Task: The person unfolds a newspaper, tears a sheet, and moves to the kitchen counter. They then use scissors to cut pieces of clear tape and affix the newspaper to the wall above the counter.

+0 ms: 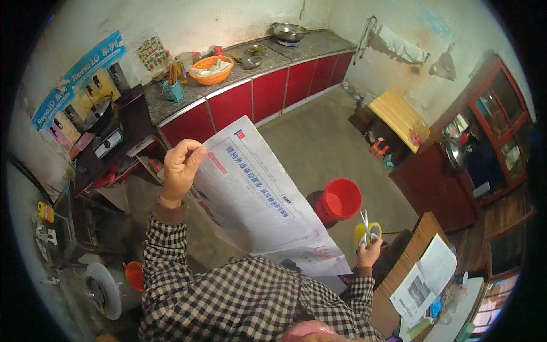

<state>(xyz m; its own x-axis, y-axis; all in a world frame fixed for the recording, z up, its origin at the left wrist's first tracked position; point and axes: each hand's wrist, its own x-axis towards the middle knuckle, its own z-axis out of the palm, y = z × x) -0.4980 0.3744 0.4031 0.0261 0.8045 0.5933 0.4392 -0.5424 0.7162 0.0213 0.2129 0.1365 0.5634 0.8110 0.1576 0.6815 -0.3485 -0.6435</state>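
My left hand pinches the upper left corner of a large newspaper sheet, held up in front of my checkered sleeves and torso. The sheet slants down to the right and bears printed writing. In my right hand is a pair of scissors, its handles in my fingers and its blades pointing up and slightly apart. A yellow ring-shaped thing shows right behind the scissors; whether my hand holds it too, I cannot tell. The lower part of the sheet hides what lies beneath it.
Beyond the sheet, a red bucket stands on the floor. Along the back wall runs a stone counter with an orange basket and a metal wok. More printed paper lies on a wooden board at right.
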